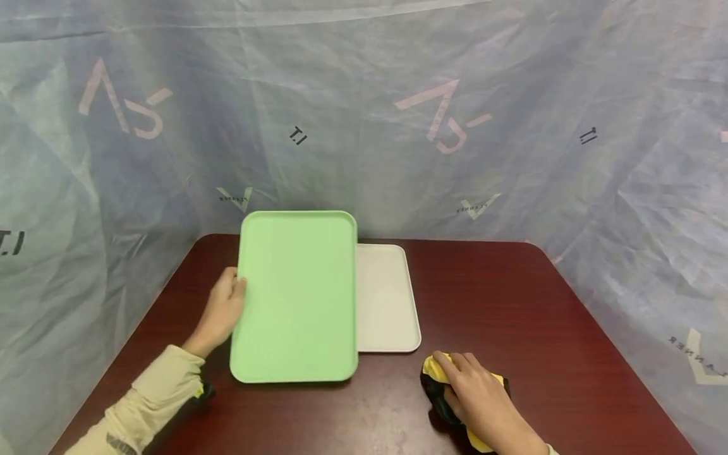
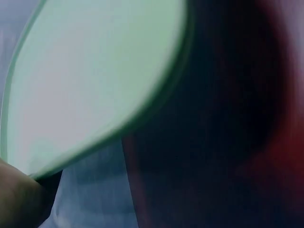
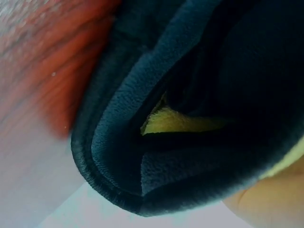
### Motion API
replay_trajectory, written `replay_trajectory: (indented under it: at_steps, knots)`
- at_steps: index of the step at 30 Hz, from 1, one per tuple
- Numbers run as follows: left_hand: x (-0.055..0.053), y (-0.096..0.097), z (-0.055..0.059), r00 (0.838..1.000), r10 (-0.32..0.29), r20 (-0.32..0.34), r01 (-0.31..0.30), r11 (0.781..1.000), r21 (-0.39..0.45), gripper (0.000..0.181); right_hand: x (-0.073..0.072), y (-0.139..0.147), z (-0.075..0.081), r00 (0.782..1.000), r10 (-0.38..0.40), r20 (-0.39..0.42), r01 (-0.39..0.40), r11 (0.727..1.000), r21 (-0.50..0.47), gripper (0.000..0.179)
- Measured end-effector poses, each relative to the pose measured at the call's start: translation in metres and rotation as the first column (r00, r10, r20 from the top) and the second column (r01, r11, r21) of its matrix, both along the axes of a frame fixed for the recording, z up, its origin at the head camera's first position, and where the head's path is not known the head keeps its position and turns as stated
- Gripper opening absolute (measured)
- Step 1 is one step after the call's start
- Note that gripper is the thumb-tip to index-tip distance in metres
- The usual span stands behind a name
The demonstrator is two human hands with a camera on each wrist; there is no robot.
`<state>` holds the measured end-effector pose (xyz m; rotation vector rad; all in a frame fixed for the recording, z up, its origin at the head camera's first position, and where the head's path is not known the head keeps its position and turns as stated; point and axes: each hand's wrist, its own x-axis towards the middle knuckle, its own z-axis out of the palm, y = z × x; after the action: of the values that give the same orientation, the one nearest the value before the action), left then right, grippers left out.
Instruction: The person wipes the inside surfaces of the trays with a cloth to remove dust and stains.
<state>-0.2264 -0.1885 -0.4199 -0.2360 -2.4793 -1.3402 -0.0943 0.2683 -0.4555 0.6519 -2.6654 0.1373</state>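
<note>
person's left grip (image 1: 223, 303) has hold of a green tray (image 1: 296, 297) by its left edge, thumb up at the rim. tray's tipped up w/ its inner face to the person, abt mid-left over the tabletop (image 1: 557, 341); can't tell if the bottom edge touches down. left wrist view's blurry but shows the same tray slanted, w/ a bit of hand at its corner.

partly covered by it fr here, a white tray (image 1: 387, 297) lies flat on the tabletop, left part hidden.

right grip (image 1: 480, 388) is clenched round a bunched yellow & black cloth (image 1: 435, 370), nr side of the tabletop, just off the white tray's near rt corner. rt wrist view: dark side folded over, a bit of yellow inside the fold.

pale sleeve (image 1: 153, 392) on the left arm; small dark item (image 1: 208, 392) by the cuff, too small to tell. grey-blue sheet (image 1: 341, 63) w/ pink marks & letters hangs behind & both sides.
</note>
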Motion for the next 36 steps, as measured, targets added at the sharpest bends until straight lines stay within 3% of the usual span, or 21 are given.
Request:
replay_trajectory:
  at_steps: [3,5,8,11,14,17,21,23,34,36]
  knots:
    - [0.013,0.029,-0.007,0.992,-0.124,0.029,0.12,0.988,0.1,0.03,-0.001,0.002,0.003,1.0,-0.005,-0.028,0.005,1.0,-0.001,0.061]
    - [0.02,0.045,-0.01,0.974,-0.218,0.061,0.202,0.959,0.199,0.028,-0.003,0.002,0.007,0.997,0.0,-0.073,-0.001,1.0,-0.013,0.062]
    - [0.027,0.063,-0.011,0.93,-0.358,0.081,0.306,0.879,0.365,0.028,-0.006,0.001,0.017,0.988,0.022,-0.155,-0.029,0.999,-0.044,0.063]
    - [0.029,0.075,-0.008,0.868,-0.489,0.084,0.391,0.779,0.49,0.04,-0.009,-0.004,0.03,0.973,0.045,-0.227,-0.064,0.995,-0.076,0.063]
    - [0.028,0.084,-0.004,0.829,-0.552,0.083,0.439,0.736,0.516,0.052,-0.013,-0.011,0.042,0.956,0.059,-0.287,-0.091,0.991,-0.099,0.06]
    - [0.03,0.092,-0.002,0.805,-0.585,0.097,0.475,0.734,0.486,0.055,-0.018,-0.017,0.049,0.945,0.066,-0.32,-0.106,0.988,-0.109,0.06]
    - [0.033,0.1,-0.001,0.746,-0.651,0.142,0.524,0.705,0.478,0.07,-0.026,-0.02,0.052,0.943,0.051,-0.328,-0.093,0.989,-0.113,0.061]
    - [0.034,0.101,-0.001,0.731,-0.662,0.163,0.534,0.705,0.467,0.081,-0.031,-0.021,0.053,0.94,0.046,-0.338,-0.09,0.989,-0.115,0.06]
    - [0.027,0.109,0.009,0.728,-0.677,0.104,0.569,0.682,0.459,0.088,-0.066,-0.053,0.079,0.896,0.136,-0.423,-0.182,0.981,-0.07,0.062]
    - [0.027,0.111,0.011,0.719,-0.687,0.101,0.582,0.675,0.453,0.091,-0.073,-0.061,0.087,0.888,0.157,-0.433,-0.197,0.979,-0.05,0.059]
